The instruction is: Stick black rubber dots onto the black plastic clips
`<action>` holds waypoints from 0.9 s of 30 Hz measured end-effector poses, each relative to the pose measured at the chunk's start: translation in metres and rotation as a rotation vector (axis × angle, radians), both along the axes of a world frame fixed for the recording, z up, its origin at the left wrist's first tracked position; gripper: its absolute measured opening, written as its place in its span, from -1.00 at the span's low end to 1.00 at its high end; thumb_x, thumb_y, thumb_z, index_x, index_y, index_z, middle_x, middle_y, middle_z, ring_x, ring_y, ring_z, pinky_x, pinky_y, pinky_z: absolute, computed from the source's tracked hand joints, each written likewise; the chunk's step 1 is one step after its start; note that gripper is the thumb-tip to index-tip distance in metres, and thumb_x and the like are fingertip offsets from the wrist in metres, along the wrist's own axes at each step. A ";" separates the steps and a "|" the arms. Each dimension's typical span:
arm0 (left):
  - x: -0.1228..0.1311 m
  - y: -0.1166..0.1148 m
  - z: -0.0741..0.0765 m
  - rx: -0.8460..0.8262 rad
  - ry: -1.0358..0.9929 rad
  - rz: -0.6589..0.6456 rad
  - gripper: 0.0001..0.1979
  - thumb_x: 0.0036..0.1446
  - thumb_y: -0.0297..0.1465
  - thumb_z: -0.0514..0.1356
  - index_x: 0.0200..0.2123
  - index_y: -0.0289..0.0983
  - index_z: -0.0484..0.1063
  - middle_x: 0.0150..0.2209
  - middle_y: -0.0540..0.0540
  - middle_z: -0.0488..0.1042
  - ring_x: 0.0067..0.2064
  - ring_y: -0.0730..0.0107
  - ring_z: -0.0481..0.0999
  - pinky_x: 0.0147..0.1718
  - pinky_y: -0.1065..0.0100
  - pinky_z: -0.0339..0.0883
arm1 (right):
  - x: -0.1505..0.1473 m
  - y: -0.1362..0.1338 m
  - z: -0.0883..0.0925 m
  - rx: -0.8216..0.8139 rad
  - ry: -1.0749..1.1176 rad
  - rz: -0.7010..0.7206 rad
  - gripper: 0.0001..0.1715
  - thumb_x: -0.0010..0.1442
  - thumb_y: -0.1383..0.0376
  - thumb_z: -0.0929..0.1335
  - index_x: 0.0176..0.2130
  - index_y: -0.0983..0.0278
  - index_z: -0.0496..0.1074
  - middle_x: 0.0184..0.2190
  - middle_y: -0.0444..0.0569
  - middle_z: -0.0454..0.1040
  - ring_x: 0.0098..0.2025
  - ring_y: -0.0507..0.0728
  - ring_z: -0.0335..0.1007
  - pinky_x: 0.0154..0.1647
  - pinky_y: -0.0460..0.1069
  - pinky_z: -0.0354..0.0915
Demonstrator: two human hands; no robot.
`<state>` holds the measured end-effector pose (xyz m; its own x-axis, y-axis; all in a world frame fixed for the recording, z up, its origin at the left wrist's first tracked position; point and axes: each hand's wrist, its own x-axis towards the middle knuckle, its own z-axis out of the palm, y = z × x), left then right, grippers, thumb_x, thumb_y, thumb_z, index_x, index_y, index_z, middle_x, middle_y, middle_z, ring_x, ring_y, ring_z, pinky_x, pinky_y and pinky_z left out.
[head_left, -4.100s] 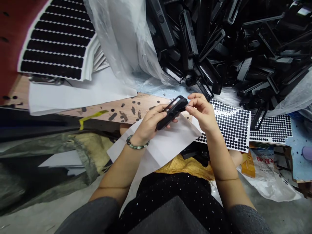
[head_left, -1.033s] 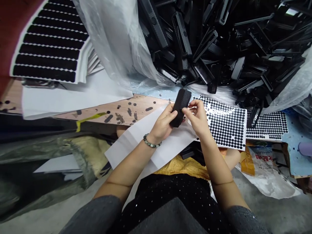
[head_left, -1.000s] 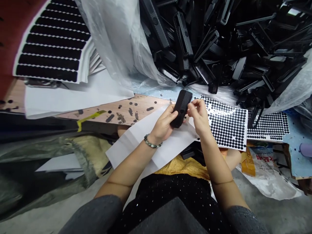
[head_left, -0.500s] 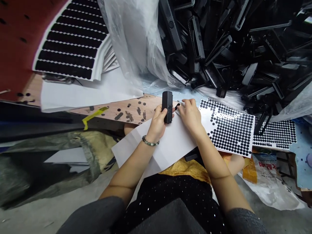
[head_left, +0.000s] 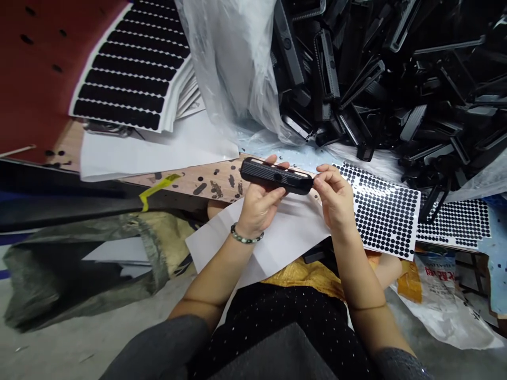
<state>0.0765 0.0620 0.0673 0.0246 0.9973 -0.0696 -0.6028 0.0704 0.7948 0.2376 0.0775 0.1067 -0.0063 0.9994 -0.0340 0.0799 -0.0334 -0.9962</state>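
While between two hands [head_left: 259,208] [head_left: 336,203], one black bar [head_left: 275,176]

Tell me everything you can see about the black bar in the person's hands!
The black plastic bar is long and narrow, with rounded ends. Its face has a woven, carbon-fibre-like pattern, a small round hole near the middle, and a pale far edge. It lies sideways, resting on the fingers of the left hand, while the right hand pinches its right end.

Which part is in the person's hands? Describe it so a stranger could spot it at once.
Start at the heap of black plastic parts at top right. Just below it, one carbon-textured black bar lies across the left hand, its end pinched by the right hand. Unlike the heap's parts, it alone is held.
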 end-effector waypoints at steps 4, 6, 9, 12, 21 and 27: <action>0.010 -0.003 0.007 0.014 0.027 0.020 -0.50 -0.11 -0.35 0.48 -0.11 -0.03 0.37 0.03 0.03 0.48 0.07 0.28 0.50 -0.08 0.32 0.50 | -0.005 -0.009 0.009 0.018 0.051 -0.056 -0.67 0.04 0.01 0.45 -0.48 0.18 0.39 -0.12 -0.04 0.34 0.03 0.16 0.33 0.00 0.12 0.39; 0.015 -0.004 0.010 0.026 0.030 0.033 -0.50 -0.13 -0.34 0.49 -0.14 -0.05 0.36 0.01 0.04 0.48 0.06 0.29 0.50 -0.11 0.33 0.52 | -0.005 -0.011 0.011 0.028 0.031 -0.088 -0.66 0.03 0.01 0.45 -0.50 0.18 0.38 -0.12 -0.04 0.34 0.02 0.16 0.32 0.00 0.12 0.39; 0.019 -0.005 0.013 0.052 0.025 0.052 -0.51 -0.14 -0.36 0.50 -0.17 -0.06 0.36 -0.01 0.06 0.48 0.04 0.31 0.51 -0.13 0.34 0.52 | -0.004 -0.013 0.013 0.049 0.041 -0.126 -0.67 0.01 0.03 0.46 -0.52 0.18 0.37 -0.13 -0.03 0.34 0.01 0.15 0.32 0.04 0.12 0.38; 0.022 -0.006 0.015 0.070 0.038 0.059 -0.54 -0.11 -0.37 0.49 -0.18 -0.06 0.36 -0.01 0.05 0.48 0.05 0.29 0.51 -0.10 0.32 0.52 | -0.005 -0.014 0.014 0.058 0.017 -0.132 -0.67 0.03 0.03 0.45 -0.52 0.18 0.37 -0.12 -0.02 0.34 0.02 0.16 0.32 0.08 0.13 0.35; 0.023 -0.008 0.020 0.077 0.079 0.071 -0.52 -0.13 -0.33 0.50 -0.18 -0.07 0.34 -0.02 0.03 0.48 0.04 0.24 0.52 -0.08 0.24 0.52 | -0.003 -0.015 0.011 0.123 -0.095 -0.118 -0.71 0.11 0.05 0.41 -0.48 0.18 0.39 -0.12 -0.01 0.33 0.06 0.18 0.29 0.08 0.13 0.35; 0.025 -0.011 0.025 0.102 0.094 0.088 -0.53 -0.12 -0.36 0.49 -0.19 -0.09 0.34 -0.02 0.02 0.48 0.03 0.27 0.54 -0.08 0.27 0.53 | -0.003 -0.020 0.019 0.205 -0.175 -0.144 -0.81 0.15 0.14 0.40 -0.43 0.17 0.41 -0.13 0.00 0.31 0.04 0.19 0.31 0.05 0.15 0.38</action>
